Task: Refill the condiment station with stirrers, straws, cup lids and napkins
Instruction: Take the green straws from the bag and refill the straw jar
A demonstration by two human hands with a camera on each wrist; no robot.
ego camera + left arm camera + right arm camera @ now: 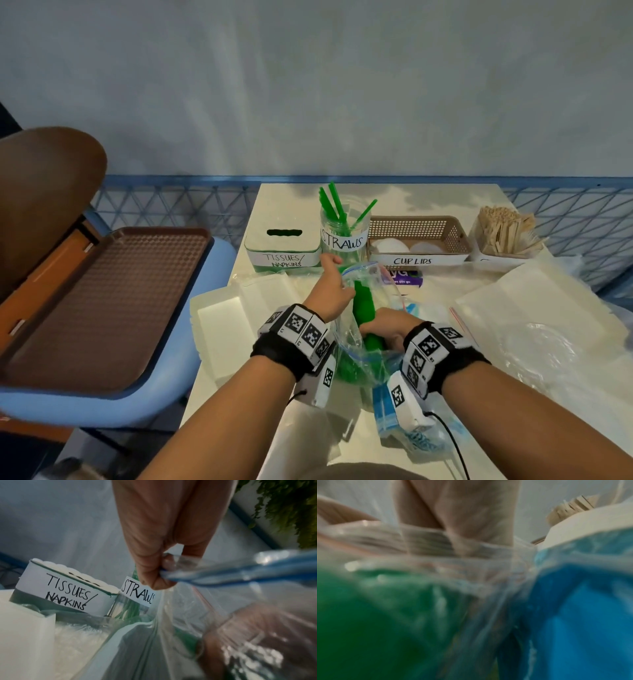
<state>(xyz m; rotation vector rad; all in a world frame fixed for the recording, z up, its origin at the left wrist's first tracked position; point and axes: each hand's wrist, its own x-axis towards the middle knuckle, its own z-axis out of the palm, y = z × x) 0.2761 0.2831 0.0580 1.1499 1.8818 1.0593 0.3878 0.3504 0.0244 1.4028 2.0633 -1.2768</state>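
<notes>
Two hands on one clear zip-top plastic bag (359, 346): your left hand (330, 289) pinches the blue-edged mouth rim between thumb and curled fingers (154, 574), holding it up and open; your right hand (383, 330) is inside the bag, fingers wrapped round the bundle of green plastic straws (363, 308). Right wrist view too blurred to confirm finger detail, only green and plastic film. Bundle's long axis runs away from you, tilted up toward the bag mouth, far end pointing at the clear jar labelled STRAWS (344, 236), which stands just beyond your left hand and already holds a few green straws upright. Jar sits between the white TISSUES/NAPKINS box (284, 246) and the beige mesh CUP LIDS basket (419, 236); wooden stirrers (507, 231) at far right. Right hand is the one carrying, so likely next: draw the bundle out along its axis, stand it vertical, drop into jar. Straw step underway, not done.
</notes>
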